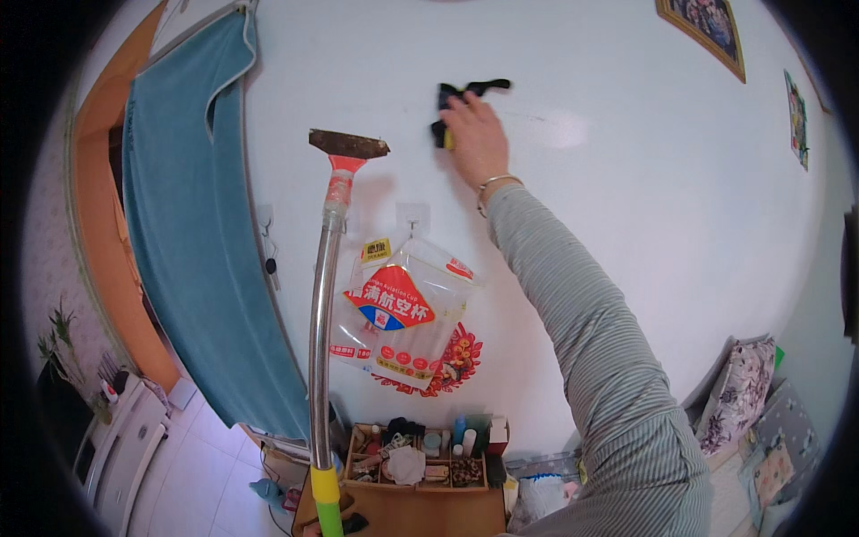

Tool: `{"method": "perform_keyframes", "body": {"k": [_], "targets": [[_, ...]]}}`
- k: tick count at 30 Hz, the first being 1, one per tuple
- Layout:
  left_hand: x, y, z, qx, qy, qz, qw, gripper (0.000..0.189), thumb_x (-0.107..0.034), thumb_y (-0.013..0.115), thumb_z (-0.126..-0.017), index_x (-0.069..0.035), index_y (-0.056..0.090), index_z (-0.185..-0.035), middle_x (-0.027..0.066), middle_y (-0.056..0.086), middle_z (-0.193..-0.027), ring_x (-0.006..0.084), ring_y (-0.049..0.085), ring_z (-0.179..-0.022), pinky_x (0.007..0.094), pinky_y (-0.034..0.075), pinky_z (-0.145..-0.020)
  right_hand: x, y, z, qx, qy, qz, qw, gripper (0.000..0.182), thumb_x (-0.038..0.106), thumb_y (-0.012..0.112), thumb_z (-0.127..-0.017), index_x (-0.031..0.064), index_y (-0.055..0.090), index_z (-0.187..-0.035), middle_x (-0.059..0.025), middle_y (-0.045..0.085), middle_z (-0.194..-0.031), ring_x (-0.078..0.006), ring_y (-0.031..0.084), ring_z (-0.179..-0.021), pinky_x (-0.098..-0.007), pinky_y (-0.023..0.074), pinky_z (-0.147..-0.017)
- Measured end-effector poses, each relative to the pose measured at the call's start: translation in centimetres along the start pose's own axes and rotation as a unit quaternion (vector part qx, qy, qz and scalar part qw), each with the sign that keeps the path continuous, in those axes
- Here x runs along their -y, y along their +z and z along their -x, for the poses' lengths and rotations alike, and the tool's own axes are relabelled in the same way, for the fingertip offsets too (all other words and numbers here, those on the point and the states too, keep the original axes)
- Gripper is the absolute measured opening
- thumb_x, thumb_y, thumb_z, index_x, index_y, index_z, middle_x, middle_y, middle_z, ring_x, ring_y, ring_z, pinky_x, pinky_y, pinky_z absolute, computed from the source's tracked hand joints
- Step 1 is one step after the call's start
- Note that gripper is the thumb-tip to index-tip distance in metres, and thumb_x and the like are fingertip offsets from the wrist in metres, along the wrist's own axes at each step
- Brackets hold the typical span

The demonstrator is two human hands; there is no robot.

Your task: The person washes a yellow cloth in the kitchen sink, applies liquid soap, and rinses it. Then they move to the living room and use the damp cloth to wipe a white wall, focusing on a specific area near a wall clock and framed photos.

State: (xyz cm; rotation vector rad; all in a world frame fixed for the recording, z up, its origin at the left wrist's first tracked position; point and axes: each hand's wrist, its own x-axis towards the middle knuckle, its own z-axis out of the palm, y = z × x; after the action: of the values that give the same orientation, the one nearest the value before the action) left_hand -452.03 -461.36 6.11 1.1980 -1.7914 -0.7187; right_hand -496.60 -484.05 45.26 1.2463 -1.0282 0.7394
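Note:
My right hand (475, 137) presses a crumpled black cloth (451, 97) with a yellow part against the white wall (604, 221). A thin dark mark runs along the wall to the right of it. Upright on the left rises a scraper (349, 144) with a worn, rusty-looking wide blade, a red neck and a metal pole (324, 322) with a yellow and green grip (326, 500). At the bottom edge, beside that grip, shows a sliver that may be my left hand (313, 530); its hold is hidden. A bangle circles my right wrist.
A clear plastic packet (409, 302) hangs from a wall hook over a red decoration (463, 362). Below stands a compartmented wooden organizer (416, 486) with small items on a brown tabletop (429, 513). A teal curtain (194, 201) hangs left; framed pictures (735, 57) and patterned cushions (738, 389) are right.

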Motion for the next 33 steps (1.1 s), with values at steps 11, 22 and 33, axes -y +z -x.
{"method": "perform_keyframes", "body": {"k": [11, 22, 33], "targets": [[1.4, -1.5, -1.2, -0.024, -0.035, 0.005, 0.999, 0.047, -0.014, 0.068, -0.071, 0.004, 0.051, -0.111, 0.0164, 0.056, -0.095, 0.0255, 0.054, -0.083, 0.0360, 0.045, -0.075, -8.8, -9.4, 4.3, 0.104, 0.053, 0.154, 0.981, 0.029, 0.015, 0.052, -0.079, 0.0096, 0.057, -0.106, -0.0054, 0.058, -0.114, -0.0254, 0.051, -0.108, -0.0444, 0.0380, -0.091], [5.7, -3.5, 1.0, -0.108, 0.012, -0.044, 0.993, 0.043, -0.018, 0.069, -0.071, 0.001, 0.052, -0.106, 0.0161, 0.059, -0.086, 0.0276, 0.056, -0.074, 0.0384, 0.046, -0.068, 3.7, -0.7, -2.8, 0.044, 0.015, 0.105, 0.993, 0.016, 0.011, 0.054, -0.071, 0.0074, 0.057, -0.086, -0.0101, 0.062, -0.098, -0.0268, 0.054, -0.094, -0.0408, 0.0419, -0.074], [6.4, -3.8, 0.9, -0.106, -0.066, -0.018, 0.992, 0.044, -0.020, 0.070, -0.072, 0.002, 0.052, -0.106, 0.0158, 0.058, -0.084, 0.0251, 0.055, -0.068, 0.0361, 0.046, -0.062, 17.4, 9.2, -8.3, 0.170, -0.110, 0.017, 0.979, 0.029, 0.016, 0.044, -0.085, 0.0101, 0.056, -0.111, -0.0072, 0.053, -0.123, -0.0221, 0.044, -0.120, -0.0410, 0.0275, -0.103]]}}
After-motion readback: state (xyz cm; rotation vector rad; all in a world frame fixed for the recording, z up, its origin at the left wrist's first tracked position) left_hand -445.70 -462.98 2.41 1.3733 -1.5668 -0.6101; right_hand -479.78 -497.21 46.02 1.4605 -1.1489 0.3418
